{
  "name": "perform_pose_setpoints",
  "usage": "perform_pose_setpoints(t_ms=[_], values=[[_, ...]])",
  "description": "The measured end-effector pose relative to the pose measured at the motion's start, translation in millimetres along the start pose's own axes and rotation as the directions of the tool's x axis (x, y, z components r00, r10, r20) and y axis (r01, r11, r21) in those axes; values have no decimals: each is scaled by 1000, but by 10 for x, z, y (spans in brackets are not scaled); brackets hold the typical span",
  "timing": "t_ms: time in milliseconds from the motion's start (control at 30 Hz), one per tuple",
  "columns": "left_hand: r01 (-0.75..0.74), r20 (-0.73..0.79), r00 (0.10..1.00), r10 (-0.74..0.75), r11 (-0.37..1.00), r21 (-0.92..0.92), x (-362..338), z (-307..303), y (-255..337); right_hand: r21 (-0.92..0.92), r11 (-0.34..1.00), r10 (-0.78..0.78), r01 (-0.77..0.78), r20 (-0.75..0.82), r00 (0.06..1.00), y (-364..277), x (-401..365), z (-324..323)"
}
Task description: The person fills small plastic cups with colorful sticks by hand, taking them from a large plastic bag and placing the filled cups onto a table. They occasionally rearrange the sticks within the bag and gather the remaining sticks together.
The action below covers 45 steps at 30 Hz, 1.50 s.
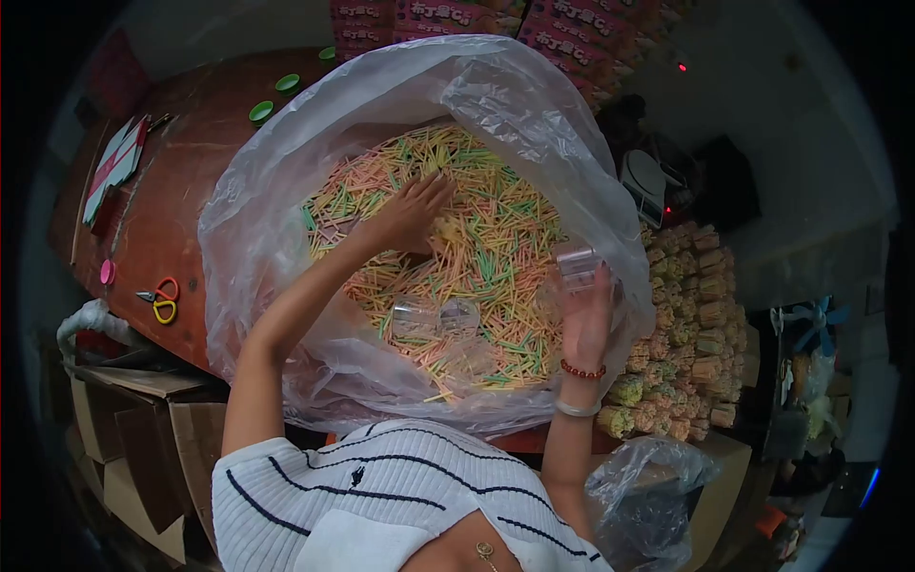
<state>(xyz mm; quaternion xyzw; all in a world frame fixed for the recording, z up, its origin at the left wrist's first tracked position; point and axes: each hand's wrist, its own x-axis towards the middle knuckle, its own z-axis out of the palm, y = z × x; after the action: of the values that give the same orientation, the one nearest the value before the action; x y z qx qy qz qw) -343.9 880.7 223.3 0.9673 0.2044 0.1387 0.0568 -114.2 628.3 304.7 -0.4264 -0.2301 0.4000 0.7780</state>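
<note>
My left hand [415, 214] reaches over a heap of thin pastel sticks [505, 238] in pink, yellow and green. Its fingers are stretched out, touching the sticks near the middle of the heap. At the right side of the bag, my right hand [584, 319] is closed round a clear plastic cup [575, 265]. Two more clear cups, one a clear cup [415, 316] lying on its side, rest on the sticks closer to my body. All the sticks lie inside a large translucent plastic bag [257, 205] with its mouth spread wide.
Scissors [164, 301] and small green caps [288, 84] lie on the brown table [172, 200]. Bundled sticks [691, 324] are stacked at right, near a white scale [643, 178]. Pink printed boxes [572, 33] stand behind the bag; cardboard boxes [152, 448] sit at lower left.
</note>
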Motion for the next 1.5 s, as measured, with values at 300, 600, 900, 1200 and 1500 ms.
perform_pose_setpoints(t_ms=[300, 600, 900, 1200, 1500], values=[[333, 67, 942, -328, 939, -89, 807, 353, -293, -118, 987, 121, -112, 76, 990, 480, -308, 5], [225, 214, 868, -448, -30, -974, 60, -352, 423, -646, 748, 60, 151, 293, 954, 813, -45, 320], [46, 68, 827, -559, -52, -998, 118, -763, 1067, -647, 700, -92, 302, 339, 936, 1014, 36, 547], [-45, 0, 930, -367, -115, -992, 54, -533, 1202, -470, 835, -111, 286, 365, 924, 919, 29, 678], [178, 129, 984, -125, 607, -774, -287, -777, 524, -365, 930, 6, 29, 95, 996, 597, 170, 216]])
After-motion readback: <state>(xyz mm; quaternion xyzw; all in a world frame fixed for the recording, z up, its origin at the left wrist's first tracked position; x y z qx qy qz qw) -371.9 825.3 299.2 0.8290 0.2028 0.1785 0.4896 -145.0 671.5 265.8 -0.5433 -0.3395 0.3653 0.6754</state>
